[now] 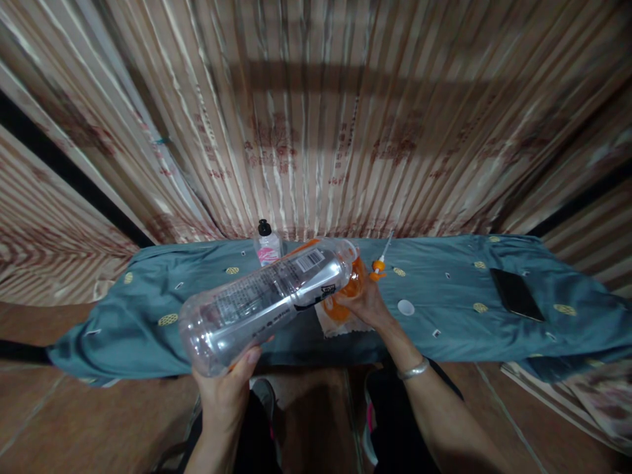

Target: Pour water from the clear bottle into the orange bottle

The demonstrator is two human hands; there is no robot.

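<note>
My left hand (pixel 228 378) is closed around the base end of a large clear plastic bottle (pixel 266 299) with printed labelling and a barcode. The bottle is tilted almost flat, its uncapped mouth pointing right, at the top of an orange bottle (pixel 354 280). Fingers of my right hand (pixel 368 304) wrap that orange bottle, which the clear one partly hides. Whether any liquid passes between them I cannot tell. Just beyond my right hand lies an orange and white pump top (pixel 378 266) with a thin tube. Under the orange bottle is a pale and orange sheet or packet (pixel 340 322).
A teal patterned cloth (pixel 444 336) covers the narrow bench. On it stand a small black-capped bottle (pixel 268 245) at the back, a white round cap (pixel 405 307) and a dark phone (pixel 517 294) at right. A striped curtain (pixel 316 118) hangs close behind.
</note>
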